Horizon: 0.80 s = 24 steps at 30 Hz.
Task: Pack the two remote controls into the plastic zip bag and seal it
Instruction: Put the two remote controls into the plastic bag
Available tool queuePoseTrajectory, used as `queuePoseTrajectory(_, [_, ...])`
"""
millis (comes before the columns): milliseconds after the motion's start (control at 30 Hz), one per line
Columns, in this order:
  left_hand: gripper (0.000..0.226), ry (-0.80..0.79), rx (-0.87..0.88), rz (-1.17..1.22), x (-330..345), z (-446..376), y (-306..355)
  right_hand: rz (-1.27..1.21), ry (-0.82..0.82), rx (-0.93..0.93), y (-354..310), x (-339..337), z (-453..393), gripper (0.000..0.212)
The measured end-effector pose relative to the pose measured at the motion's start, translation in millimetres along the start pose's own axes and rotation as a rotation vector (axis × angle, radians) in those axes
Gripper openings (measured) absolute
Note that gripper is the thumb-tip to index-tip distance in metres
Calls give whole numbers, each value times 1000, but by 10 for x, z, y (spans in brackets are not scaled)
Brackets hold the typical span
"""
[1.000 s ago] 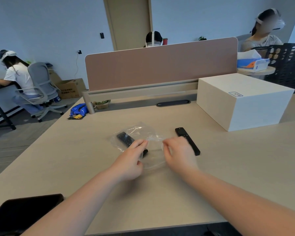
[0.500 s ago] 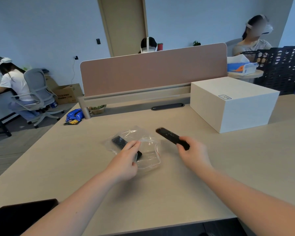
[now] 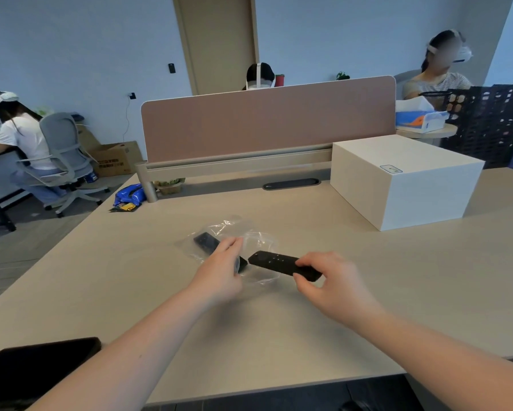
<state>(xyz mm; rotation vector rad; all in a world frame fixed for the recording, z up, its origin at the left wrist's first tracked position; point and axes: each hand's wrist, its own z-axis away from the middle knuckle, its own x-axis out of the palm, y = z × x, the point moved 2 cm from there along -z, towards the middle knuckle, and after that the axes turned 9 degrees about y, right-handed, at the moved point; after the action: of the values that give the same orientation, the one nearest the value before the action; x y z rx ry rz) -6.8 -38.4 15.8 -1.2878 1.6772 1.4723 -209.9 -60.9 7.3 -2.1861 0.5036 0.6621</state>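
A clear plastic zip bag (image 3: 249, 232) lies on the beige table (image 3: 368, 277). One black remote (image 3: 206, 242) is inside it, partly hidden by my left hand (image 3: 222, 271), which pinches the bag's near edge. My right hand (image 3: 335, 284) grips the near end of a second black remote (image 3: 274, 261). That remote is held just above the table, its far end pointing left at the bag's mouth, close to my left fingers.
A large white box (image 3: 406, 179) stands at the right rear of the table. A brown divider panel (image 3: 267, 120) runs along the far edge. A dark flat object (image 3: 38, 366) lies at the near left corner. Other people sit beyond the table.
My right hand reached right, picked the second remote off the table and carried it left to the bag's opening. My left hand kept its hold on the bag.
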Motion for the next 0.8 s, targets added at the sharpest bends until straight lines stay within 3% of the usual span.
queuePoseTrajectory(167, [67, 5, 56, 13, 41, 14, -34, 171, -32, -126, -33, 402, -133, 18])
queuePoseTrajectory(367, [67, 8, 82, 36, 44, 6, -59, 311, -162, -86, -151, 793, -387, 28])
queuePoseTrajectory(600, [66, -27, 99, 29, 65, -5, -137, 456, -248, -204, -165, 1016, -528, 28])
queuePoseTrajectory(700, [66, -34, 79, 18, 72, -7, -170, 567, -227, -192, -117, 1018, -522, 38])
queuePoseTrajectory(800, [67, -36, 64, 24, 87, -8, -187, 565, -139, -202, -3, 1116, -512, 34])
